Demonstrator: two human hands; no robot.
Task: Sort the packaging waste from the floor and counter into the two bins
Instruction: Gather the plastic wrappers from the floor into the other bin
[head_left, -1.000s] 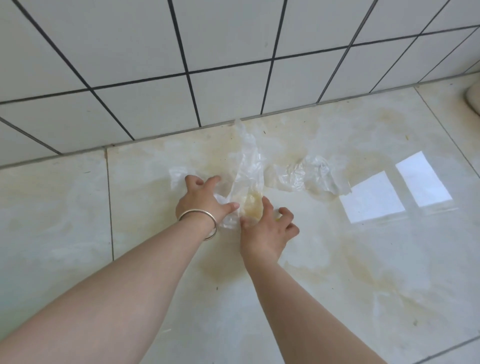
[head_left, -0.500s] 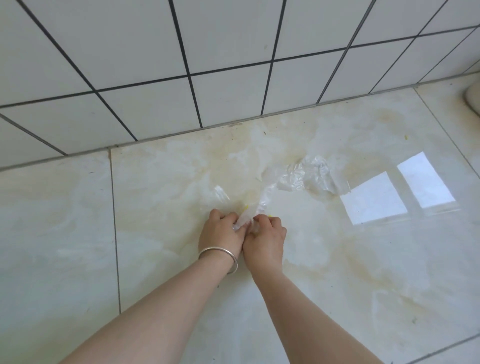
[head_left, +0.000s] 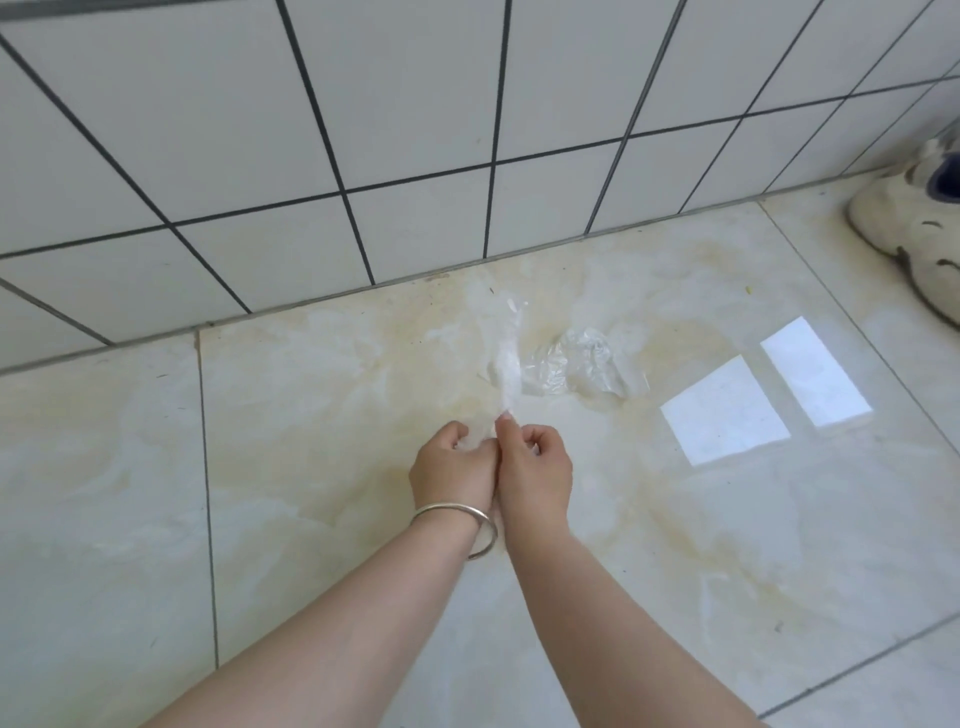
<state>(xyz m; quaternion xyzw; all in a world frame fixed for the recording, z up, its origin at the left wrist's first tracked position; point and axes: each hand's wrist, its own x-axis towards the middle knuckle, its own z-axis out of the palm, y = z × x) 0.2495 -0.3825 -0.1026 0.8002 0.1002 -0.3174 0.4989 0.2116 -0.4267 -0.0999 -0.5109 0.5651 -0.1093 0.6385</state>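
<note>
This looks like a room in a home, perhaps a kitchen or bathroom, though which one cannot be told. Glossy marbled floor tiles (head_left: 322, 447) meet a white tiled wall (head_left: 415, 104) with dark grout, and a worn sneaker (head_left: 914, 228) lies nearby.

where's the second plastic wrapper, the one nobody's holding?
Head view, right of centre: the loose plastic wrapper lies on the floor, just right of the strip of plastic both hands hold, left of the bright window reflections.
</note>
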